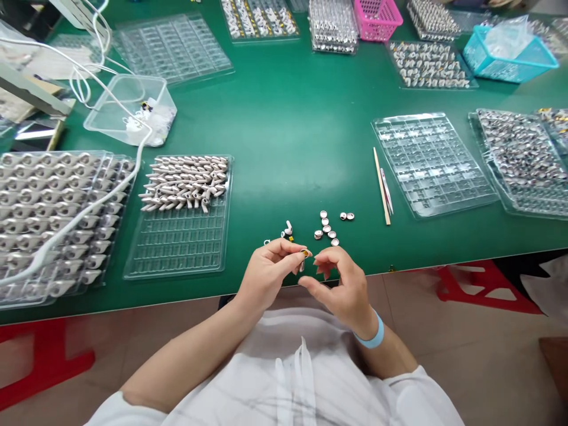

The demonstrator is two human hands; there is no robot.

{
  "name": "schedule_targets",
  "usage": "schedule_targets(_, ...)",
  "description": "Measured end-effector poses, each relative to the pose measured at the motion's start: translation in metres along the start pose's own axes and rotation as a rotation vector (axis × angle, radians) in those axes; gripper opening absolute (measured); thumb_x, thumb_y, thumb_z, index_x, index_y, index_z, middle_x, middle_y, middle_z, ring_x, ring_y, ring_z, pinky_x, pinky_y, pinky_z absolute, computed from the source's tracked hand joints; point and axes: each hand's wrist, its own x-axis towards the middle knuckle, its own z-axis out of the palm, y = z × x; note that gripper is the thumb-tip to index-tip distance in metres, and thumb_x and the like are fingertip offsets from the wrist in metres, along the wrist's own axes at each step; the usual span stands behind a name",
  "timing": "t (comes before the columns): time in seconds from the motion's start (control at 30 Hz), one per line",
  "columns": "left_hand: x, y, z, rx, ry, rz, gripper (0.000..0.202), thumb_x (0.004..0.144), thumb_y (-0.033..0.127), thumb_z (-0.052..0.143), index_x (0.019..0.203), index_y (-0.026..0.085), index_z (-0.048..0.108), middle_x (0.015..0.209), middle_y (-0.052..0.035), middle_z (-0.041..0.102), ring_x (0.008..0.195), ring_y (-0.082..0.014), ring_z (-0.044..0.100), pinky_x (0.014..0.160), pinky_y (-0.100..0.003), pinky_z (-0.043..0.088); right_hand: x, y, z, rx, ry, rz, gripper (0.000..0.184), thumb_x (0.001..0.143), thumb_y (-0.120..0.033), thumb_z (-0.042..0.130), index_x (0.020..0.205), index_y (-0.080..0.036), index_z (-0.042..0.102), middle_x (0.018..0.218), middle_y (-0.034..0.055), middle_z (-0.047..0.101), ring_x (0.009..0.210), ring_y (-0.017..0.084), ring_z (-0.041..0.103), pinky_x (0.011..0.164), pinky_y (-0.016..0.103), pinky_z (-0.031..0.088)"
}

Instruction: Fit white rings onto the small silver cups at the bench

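My left hand (273,266) pinches a small earbud part (305,252) between thumb and fingers; its rim is pale and its inside yellowish. Just to the right, my right hand (341,284) has thumb and fingers apart, with nothing visible between them. Beyond the hands lie several round silver caps (326,228) in a loose line, with a pair of caps (347,216) off to the right. A white earbud stem piece (288,227) and a tiny yellow-and-black piece (291,238) rest on the green table near my left fingertips.
Left of the hands is a clear tray (177,248) partly filled with grey earbud shells (186,180); stacked shell trays (53,219) stand farther left under a white cable (89,210). To the right lie a wooden stick (381,186), tweezers (387,190) and a clear tray (435,165).
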Motion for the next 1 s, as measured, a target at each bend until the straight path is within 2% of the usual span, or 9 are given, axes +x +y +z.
schedule_targets(0.2,-0.002,-0.003,0.009,-0.105,-0.025,-0.033,0.011,0.076,0.025,0.076,0.080,0.017,0.071,0.087,-0.0030,0.074,0.077,-0.0146,0.067,0.071,-0.025,0.054,-0.008,0.004,0.015,-0.141,0.119,-0.148,0.018,0.088,-0.015,0.065,0.103,-0.022,0.056,0.089,0.0044,0.066,0.074,0.015,0.063,0.067,0.030,0.055)
schedule_targets(0.4,-0.002,0.001,0.007,0.060,0.014,0.014,0.010,0.076,0.025,0.076,0.080,0.017,0.072,0.085,-0.0024,0.073,0.077,-0.0117,0.064,0.072,-0.020,0.050,-0.007,0.000,0.001,-0.135,0.107,-0.198,0.027,0.088,-0.006,0.060,0.110,-0.020,0.061,0.093,0.0064,0.068,0.083,0.017,0.066,0.072,0.031,0.057)
schedule_targets(0.5,-0.002,0.005,0.006,0.139,-0.020,-0.005,0.014,0.074,0.027,0.076,0.080,0.015,0.071,0.080,-0.0027,0.071,0.075,-0.0132,0.063,0.070,-0.022,0.050,-0.006,-0.001,-0.007,-0.032,0.044,-0.111,0.024,0.089,-0.008,0.061,0.109,-0.021,0.063,0.094,0.0049,0.070,0.082,0.015,0.066,0.072,0.028,0.056)
schedule_targets(0.6,-0.002,0.006,0.004,0.175,-0.057,-0.016,0.016,0.074,0.029,0.075,0.079,0.015,0.071,0.079,-0.0033,0.071,0.074,-0.0143,0.063,0.070,-0.024,0.050,-0.006,0.002,-0.009,0.118,-0.013,0.092,0.015,0.090,-0.016,0.063,0.104,-0.022,0.066,0.093,0.0027,0.071,0.079,0.014,0.067,0.069,0.025,0.057)
schedule_targets(0.73,-0.002,0.005,0.001,0.242,-0.085,-0.006,0.016,0.076,0.029,0.073,0.081,0.014,0.070,0.077,-0.0035,0.071,0.073,-0.0139,0.062,0.068,-0.023,0.049,-0.006,0.005,-0.007,0.299,-0.032,0.322,0.009,0.089,-0.025,0.066,0.098,-0.022,0.068,0.081,-0.0003,0.071,0.065,0.011,0.066,0.059,0.021,0.055)
schedule_targets(0.83,-0.003,0.005,0.000,0.259,-0.116,0.009,0.016,0.078,0.029,0.072,0.083,0.014,0.071,0.081,-0.0044,0.072,0.076,-0.0147,0.063,0.070,-0.024,0.050,-0.006,0.005,-0.005,0.378,-0.014,0.394,0.011,0.088,-0.029,0.068,0.096,-0.022,0.069,0.076,-0.0010,0.070,0.062,0.010,0.065,0.055,0.020,0.054)
schedule_targets(1.0,-0.005,0.006,-0.001,0.293,-0.134,0.024,0.016,0.079,0.029,0.071,0.086,0.015,0.072,0.083,-0.0054,0.073,0.076,-0.0157,0.064,0.071,-0.026,0.050,-0.005,0.005,-0.004,0.412,-0.004,0.427,0.011,0.087,-0.029,0.070,0.095,-0.022,0.070,0.075,-0.0009,0.070,0.062,0.010,0.065,0.056,0.019,0.054)
